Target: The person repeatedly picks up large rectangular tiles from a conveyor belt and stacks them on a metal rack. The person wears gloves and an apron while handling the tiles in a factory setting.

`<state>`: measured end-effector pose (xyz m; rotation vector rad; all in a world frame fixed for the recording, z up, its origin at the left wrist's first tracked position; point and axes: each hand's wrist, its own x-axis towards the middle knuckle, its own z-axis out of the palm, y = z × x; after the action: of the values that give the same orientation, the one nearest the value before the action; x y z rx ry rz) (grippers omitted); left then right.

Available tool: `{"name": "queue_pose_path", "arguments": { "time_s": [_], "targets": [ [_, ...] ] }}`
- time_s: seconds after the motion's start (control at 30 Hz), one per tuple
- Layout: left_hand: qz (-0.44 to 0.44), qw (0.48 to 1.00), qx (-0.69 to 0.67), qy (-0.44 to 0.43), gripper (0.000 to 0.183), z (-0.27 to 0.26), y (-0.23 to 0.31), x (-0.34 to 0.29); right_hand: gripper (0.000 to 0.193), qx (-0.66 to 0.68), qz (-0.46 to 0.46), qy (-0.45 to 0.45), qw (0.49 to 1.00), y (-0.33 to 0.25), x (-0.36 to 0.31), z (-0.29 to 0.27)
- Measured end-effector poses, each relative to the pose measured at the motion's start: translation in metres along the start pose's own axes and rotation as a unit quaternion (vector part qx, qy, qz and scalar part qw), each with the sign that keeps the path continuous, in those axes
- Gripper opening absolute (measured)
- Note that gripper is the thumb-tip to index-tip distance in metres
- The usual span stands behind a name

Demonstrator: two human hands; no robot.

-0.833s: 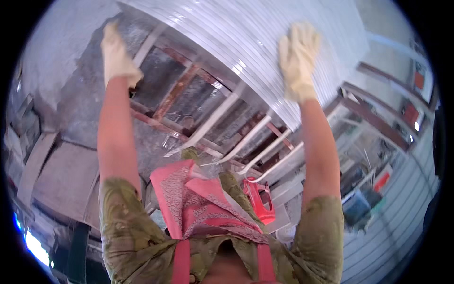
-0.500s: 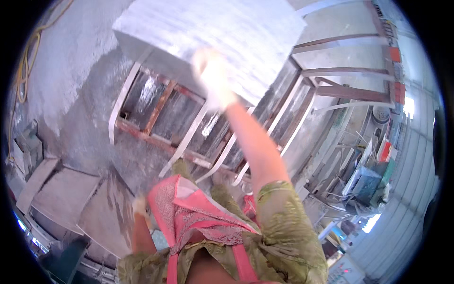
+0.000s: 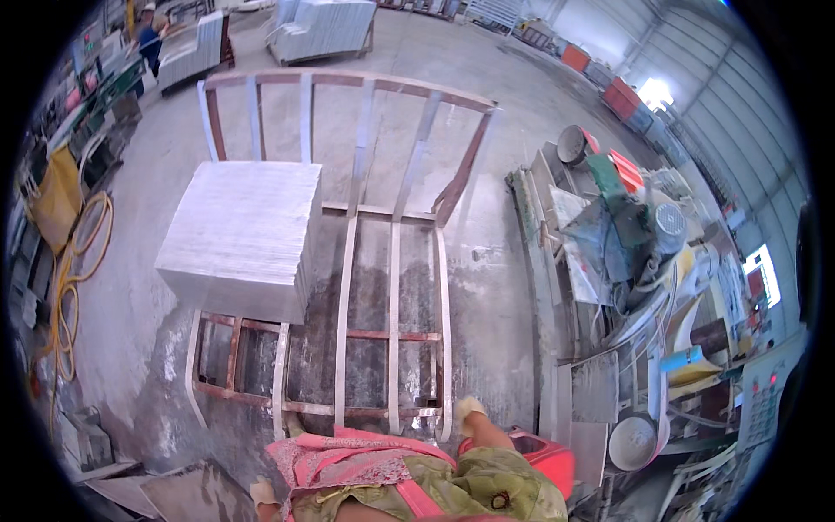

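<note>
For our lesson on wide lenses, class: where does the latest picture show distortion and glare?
Head view: the top bar of the metal rack bows upward, and black fills the corners; head view: the bright opening at upper right is blown out to white; head view: the slab stack has a pale top, yet its streaks remain visible.

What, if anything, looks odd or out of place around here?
Mainly the floor: a dark patch spreads under and beside the rack, unlike the paler surface elsewhere; I can't tell if it's wet or stained. The stack of slabs sits only on the rack's left, which looks lopsided.
</note>
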<state>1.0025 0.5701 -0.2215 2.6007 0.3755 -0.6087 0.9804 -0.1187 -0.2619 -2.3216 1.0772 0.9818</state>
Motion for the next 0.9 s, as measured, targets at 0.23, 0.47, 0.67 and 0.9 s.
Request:
{"name": "queue_pose_path", "arguments": {
  "time_s": [0.23, 0.47, 0.67, 0.9],
  "targets": [
    [0.016, 0.985, -0.118, 0.122, 0.038, -0.006, 0.029, 0.000, 0.039, 0.024, -0.029, 0.034, 0.999, 0.021, -0.106, -0.049],
    [0.027, 0.948, -0.270, 0.168, 0.039, -0.049, 0.117, -0.044, 0.034, 0.115, -0.275, 0.145, 0.943, -0.076, -0.097, -0.041],
    [-0.022, 0.915, -0.351, 0.199, 0.040, -0.056, 0.114, -0.137, 0.031, 0.048, -0.396, 0.117, 0.909, -0.140, -0.080, -0.033],
    [-0.133, 0.973, -0.136, 0.131, 0.037, 0.084, -0.048, -0.297, 0.031, 0.029, -0.450, 0.022, 0.892, -0.146, -0.182, -0.027]
  ]
}}
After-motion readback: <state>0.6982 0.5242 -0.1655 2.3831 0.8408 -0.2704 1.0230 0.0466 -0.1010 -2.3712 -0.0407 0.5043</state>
